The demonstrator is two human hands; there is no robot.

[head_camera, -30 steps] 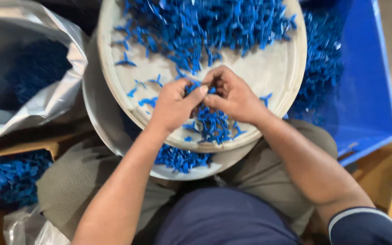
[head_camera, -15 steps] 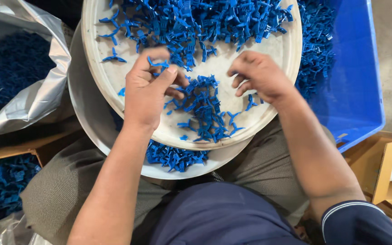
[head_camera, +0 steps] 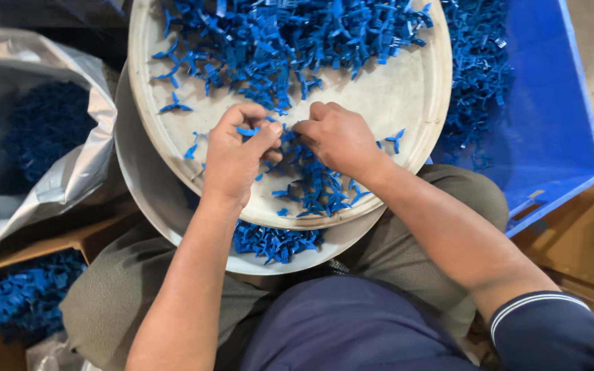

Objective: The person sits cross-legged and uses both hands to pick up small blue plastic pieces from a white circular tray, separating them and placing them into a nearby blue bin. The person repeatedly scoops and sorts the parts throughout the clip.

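Far edge of round off-white plastic tray (head_camera: 407, 103) cut off by top of pic, w/ part of the heap of small blue plastic pieces (head_camera: 297, 34) on it. Left hand (head_camera: 235, 158) & right hand (head_camera: 342, 141) cover whatever sits betw. fingertips; can't tell if a piece is pinched. Grey round basin (head_camera: 146, 206) mostly hidden under tray. Silver foil bag (head_camera: 70, 172) cut at left edge, contents dim

Small blue parts (head_camera: 311, 185): matt moulded plastic. Round tray (head_camera: 407, 103): off-white, scuffed, dull finish. Bag (head_camera: 70, 172): glossy silvery film, creased. Blue bin (head_camera: 551, 117): smooth plastic. Trousers (head_camera: 104, 302): woven cloth.
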